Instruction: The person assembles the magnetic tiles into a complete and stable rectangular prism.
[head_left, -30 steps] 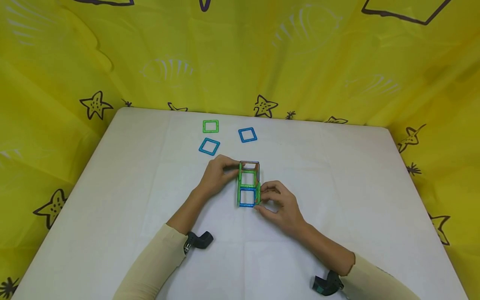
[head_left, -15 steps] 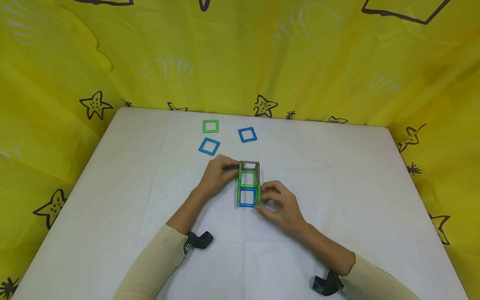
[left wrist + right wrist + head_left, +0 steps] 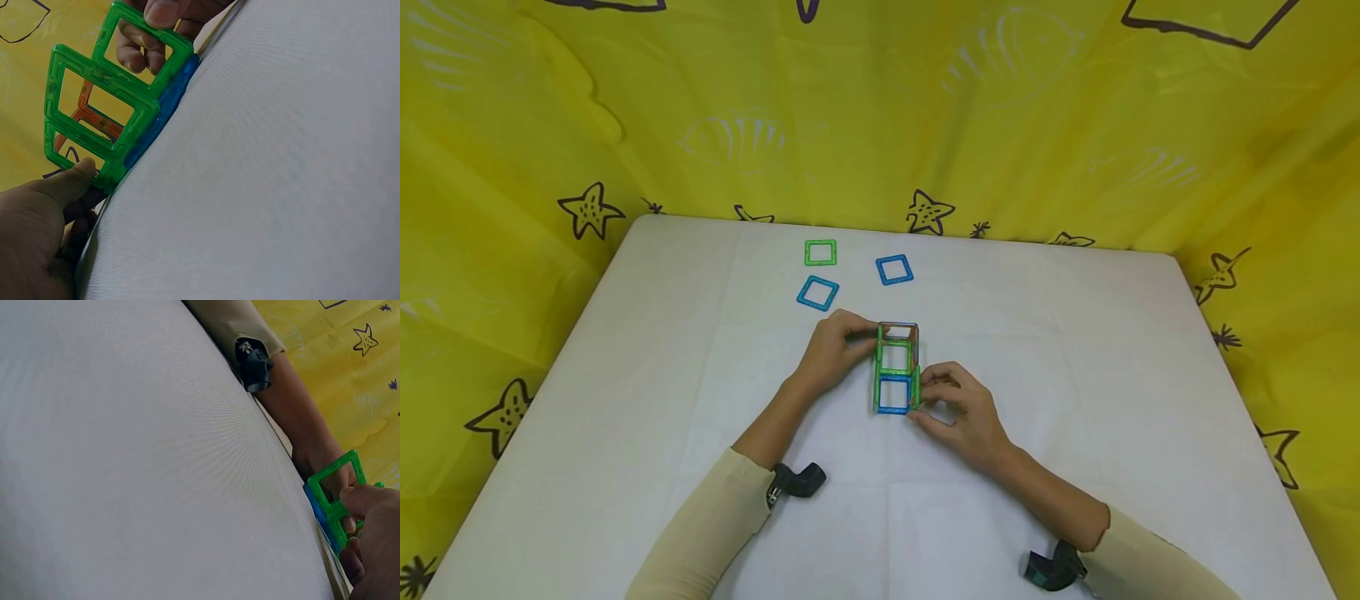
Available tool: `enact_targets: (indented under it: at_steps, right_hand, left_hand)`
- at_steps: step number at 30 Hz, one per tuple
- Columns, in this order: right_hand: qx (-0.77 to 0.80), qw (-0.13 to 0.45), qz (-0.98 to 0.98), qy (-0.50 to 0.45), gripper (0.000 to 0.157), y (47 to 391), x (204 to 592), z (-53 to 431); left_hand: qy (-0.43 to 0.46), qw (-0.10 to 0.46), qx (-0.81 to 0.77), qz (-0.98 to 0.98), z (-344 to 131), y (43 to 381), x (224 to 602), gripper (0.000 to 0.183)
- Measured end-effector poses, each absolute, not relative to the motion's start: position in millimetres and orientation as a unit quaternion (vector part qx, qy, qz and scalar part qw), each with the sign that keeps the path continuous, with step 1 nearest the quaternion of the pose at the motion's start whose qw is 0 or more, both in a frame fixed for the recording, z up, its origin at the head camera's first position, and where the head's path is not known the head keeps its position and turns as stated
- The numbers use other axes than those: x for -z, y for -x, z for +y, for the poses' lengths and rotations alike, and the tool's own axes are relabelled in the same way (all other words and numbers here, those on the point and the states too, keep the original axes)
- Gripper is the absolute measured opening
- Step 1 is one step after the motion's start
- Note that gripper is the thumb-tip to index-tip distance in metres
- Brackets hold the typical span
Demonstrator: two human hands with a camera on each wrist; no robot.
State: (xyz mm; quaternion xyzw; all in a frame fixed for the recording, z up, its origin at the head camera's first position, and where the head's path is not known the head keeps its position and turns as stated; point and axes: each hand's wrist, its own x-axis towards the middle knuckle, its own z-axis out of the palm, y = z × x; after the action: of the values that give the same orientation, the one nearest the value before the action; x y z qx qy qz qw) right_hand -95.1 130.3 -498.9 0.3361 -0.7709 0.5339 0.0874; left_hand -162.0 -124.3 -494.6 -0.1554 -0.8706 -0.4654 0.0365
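A small structure of magnetic tiles (image 3: pixel 895 375) stands on the white-covered table, built from open square frames in green, blue, orange and a dark colour. Its blue base tile (image 3: pixel 893 410) lies flat at the near end. My left hand (image 3: pixel 829 354) pinches the far left part of the structure, thumb on a green frame (image 3: pixel 94 94). On the near right side, my right hand (image 3: pixel 966 408) pinches an upright green square tile (image 3: pixel 917 387) between thumb and fingers. That tile stands at the edge of the blue base. My fingers partly hide the structure in the right wrist view.
Beyond the structure lie loose square tiles: a green one (image 3: pixel 821 264), a light blue one (image 3: pixel 805 301) and a darker blue one (image 3: pixel 896 282). A yellow patterned curtain (image 3: pixel 850 167) hangs behind the table (image 3: pixel 1075 375). Each wrist carries a black camera (image 3: pixel 805 481).
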Motion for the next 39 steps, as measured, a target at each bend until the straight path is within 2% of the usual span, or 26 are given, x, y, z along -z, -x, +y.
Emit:
enact_targets:
  at_steps: [19, 32, 39]
  right_hand:
    - [-0.530, 0.081, -0.773, -0.338, 0.031, 97.3, 499.6, 132.3]
    - [-0.511, 0.041, -0.799, -0.315, 0.038, 97.0, 497.7, 133.4]
    - [-0.495, 0.045, -0.810, -0.311, 0.039, 95.8, 496.4, 132.6]
  left_hand:
    - [0.161, 0.040, 0.464, -0.870, -124.7, 162.8, 495.3, 0.022]
    - [0.160, 0.037, 0.465, -0.870, -124.7, 162.7, 495.2, 0.022]
    - [0.159, 0.037, 0.467, -0.869, -124.5, 162.2, 494.8, 0.022]
